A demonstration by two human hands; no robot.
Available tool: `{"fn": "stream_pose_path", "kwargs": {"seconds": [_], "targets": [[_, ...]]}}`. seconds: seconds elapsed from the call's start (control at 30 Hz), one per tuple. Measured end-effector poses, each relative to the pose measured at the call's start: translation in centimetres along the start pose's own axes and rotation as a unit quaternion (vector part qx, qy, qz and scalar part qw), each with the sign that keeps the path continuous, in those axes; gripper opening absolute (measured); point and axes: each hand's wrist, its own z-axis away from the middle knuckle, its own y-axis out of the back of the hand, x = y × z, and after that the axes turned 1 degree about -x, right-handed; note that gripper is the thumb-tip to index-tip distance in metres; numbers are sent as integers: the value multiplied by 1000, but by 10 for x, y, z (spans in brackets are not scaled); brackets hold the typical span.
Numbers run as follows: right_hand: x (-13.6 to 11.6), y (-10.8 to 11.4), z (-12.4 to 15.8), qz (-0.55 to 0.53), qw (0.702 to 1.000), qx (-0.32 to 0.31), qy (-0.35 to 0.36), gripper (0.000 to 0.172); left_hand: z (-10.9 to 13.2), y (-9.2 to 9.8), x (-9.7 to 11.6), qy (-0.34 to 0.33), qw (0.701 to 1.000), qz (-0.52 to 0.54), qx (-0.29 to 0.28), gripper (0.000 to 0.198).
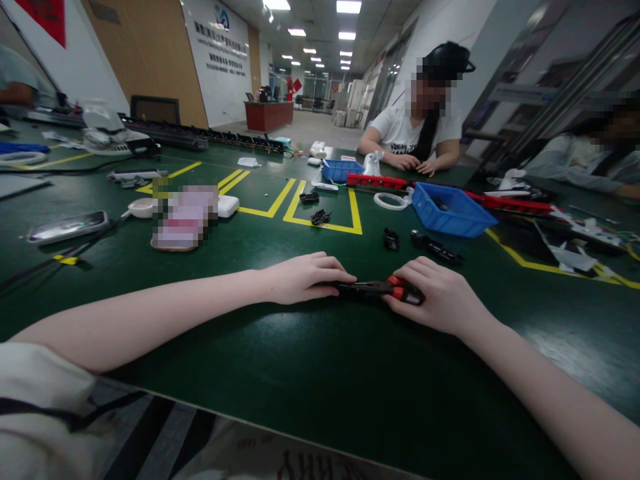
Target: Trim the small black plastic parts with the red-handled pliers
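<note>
A pair of pliers (375, 288) with red and black handles lies low over the green table (320, 373), right in front of me. My right hand (440, 297) is closed around the red handles. My left hand (307, 277) rests palm down with its fingers curled and pressed together at the dark jaw end; what the fingertips pinch there, if anything, is hidden. Small black plastic parts (320, 216) lie a little farther back, one (391, 238) just beyond the pliers.
A blue bin (453, 210) stands at the right, a smaller blue bin (340, 170) behind it. A phone (67, 227) and white chargers lie at the left. Two people sit across the table, one with hands near a red strip (377, 181).
</note>
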Motion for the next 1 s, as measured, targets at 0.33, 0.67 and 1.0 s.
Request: {"fn": "stream_pose_path", "kwargs": {"seconds": [0.33, 0.67, 1.0], "targets": [[-7, -2, -3, -12, 999, 36, 3, 25, 0, -1, 1, 5, 1000, 10, 8, 39], [0, -1, 1, 8, 1000, 20, 8, 26, 0, 0, 1, 12, 1000, 0, -4, 39], [1, -2, 1, 19, 998, 57, 0, 27, 0, -1, 2, 26, 1000, 4, 4, 49]]}}
